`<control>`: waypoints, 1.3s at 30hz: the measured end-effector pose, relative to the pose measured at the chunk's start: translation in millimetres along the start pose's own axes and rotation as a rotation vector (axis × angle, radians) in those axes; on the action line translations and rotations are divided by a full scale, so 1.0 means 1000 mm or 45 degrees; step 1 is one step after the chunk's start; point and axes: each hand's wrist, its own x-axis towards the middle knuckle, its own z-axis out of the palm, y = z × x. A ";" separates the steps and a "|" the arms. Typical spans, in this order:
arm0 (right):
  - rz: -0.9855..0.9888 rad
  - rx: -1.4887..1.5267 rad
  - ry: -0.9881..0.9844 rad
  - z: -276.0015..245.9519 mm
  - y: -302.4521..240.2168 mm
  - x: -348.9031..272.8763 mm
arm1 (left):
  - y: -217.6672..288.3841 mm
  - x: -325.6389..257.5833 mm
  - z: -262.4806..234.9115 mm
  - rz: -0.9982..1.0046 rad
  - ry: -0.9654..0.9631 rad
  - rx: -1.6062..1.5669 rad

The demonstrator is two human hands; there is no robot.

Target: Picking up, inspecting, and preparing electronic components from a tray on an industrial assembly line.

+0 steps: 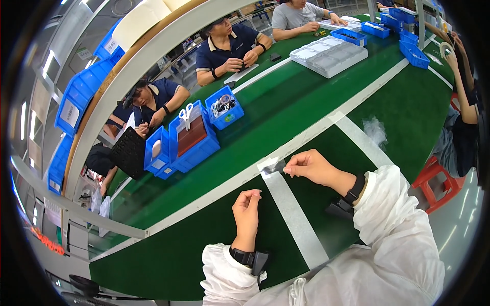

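My right hand (314, 168) is in a pinch at the far end of a pale strip on the green tabletop. At its fingertips is a small, flat, shiny dark piece (276, 168), partly see-through, whose exact kind I cannot make out. My left hand (246, 213) is raised to the left of the strip, with thumb and forefinger pressed together. Whatever may be between those fingertips is too small to name. Both wrists wear black bands with dark modules, below white sleeves.
A crumpled clear plastic piece (375, 131) lies on the right. Across the white divider stand blue bins (196, 150), one with white scissors (187, 116), and a grey tray stack (329, 55). Several co-workers sit beyond; a red stool (438, 183) stands at right.
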 end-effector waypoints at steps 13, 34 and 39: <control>0.090 -0.082 -0.347 -0.007 0.002 0.000 | 0.006 0.001 0.004 0.012 -0.021 -0.089; 0.063 -0.109 -0.412 -0.007 0.008 0.000 | 0.003 -0.003 0.004 -0.038 -0.133 -0.068; 0.057 -0.255 0.085 -0.010 0.009 0.010 | 0.007 -0.004 0.001 0.033 -0.165 -0.190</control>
